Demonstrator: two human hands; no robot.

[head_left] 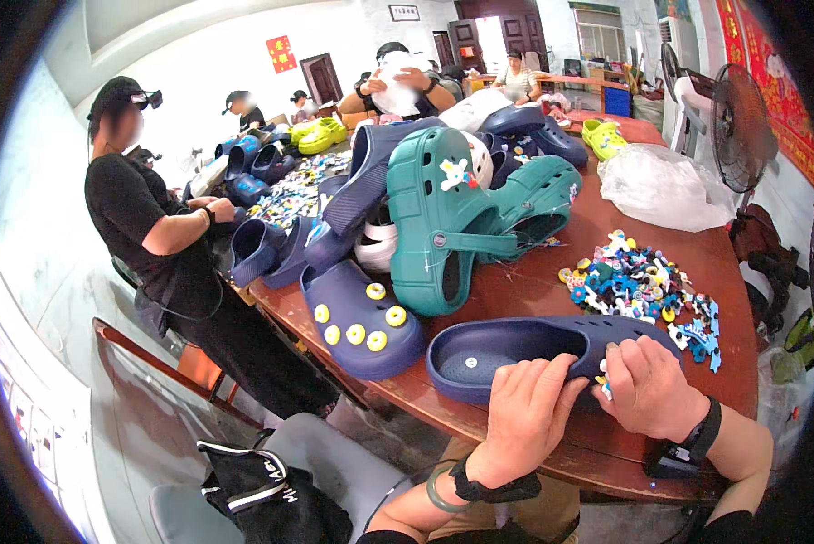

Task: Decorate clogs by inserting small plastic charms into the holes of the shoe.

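Note:
A navy blue clog (507, 349) lies on its side near the front edge of the brown wooden table (733, 299). My left hand (525, 408) grips the clog's upper from below, fingers curled over its edge. My right hand (647, 385) pinches a small white and blue charm (605, 385) against the clog's toe part. A heap of small coloured charms (638, 286) lies just beyond my right hand.
A pile of teal (443, 218) and navy clogs fills the table's middle; one navy clog (362, 317) carries yellow charms. A clear plastic bag (661, 186) lies far right. A person in black (153, 236) stands at left; others sit at the back. A fan (738, 127) stands right.

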